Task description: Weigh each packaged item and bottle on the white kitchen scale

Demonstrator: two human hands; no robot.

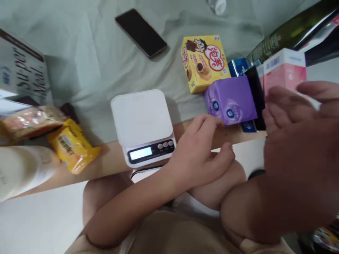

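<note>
My left hand (194, 153) reaches across the table edge, thumb apart from the loosely bent fingers, nothing in its grasp. Its fingertips meet or nearly meet the lower corner of a purple tissue pack (233, 97). To its left is a white kitchen scale (143, 118) with a lit display and a bare plate. At the right, my right hand (296, 130) is slightly blurred, with thumb and fingers apart. It is just in front of a pink and white box (286, 70), partly covering it; whether they touch is unclear. Against the purple pack leans a yellow snack box (205, 63).
A black phone (141, 32) lies on the green cloth (87, 53). Left are a "Super Meal" box (26, 67), a yellow packet (72, 144) and a white container (25, 171). A dark green bottle (293, 30) lies far right, beyond a blue box (238, 67).
</note>
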